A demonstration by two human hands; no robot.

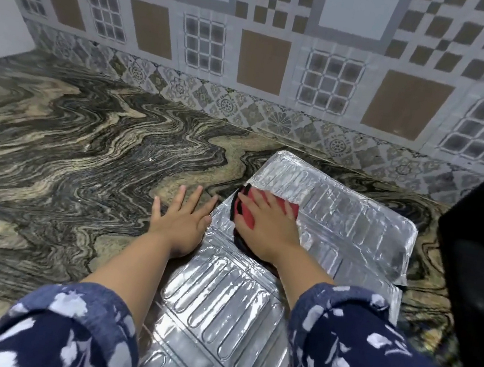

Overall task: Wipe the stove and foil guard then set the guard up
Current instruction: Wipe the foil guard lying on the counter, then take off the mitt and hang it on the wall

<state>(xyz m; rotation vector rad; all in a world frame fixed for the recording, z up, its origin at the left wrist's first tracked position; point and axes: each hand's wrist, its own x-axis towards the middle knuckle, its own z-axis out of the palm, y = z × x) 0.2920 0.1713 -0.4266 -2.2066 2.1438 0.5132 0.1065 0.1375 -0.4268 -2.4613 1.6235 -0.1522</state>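
A silver embossed foil guard lies flat on the marbled counter, stretching from centre right down to the bottom edge. My right hand presses a red and black cloth flat onto the guard's left part, fingers spread over it. Just left of it, my left hand rests palm down with fingers apart, mostly on the counter, its thumb side touching the guard's left edge. A black stove stands at the right edge, partly out of frame.
The marbled counter spreads wide to the left and back. A patterned tiled wall rises behind it. A plain white wall closes the far left corner. My blue flowered sleeves fill the bottom of the view.
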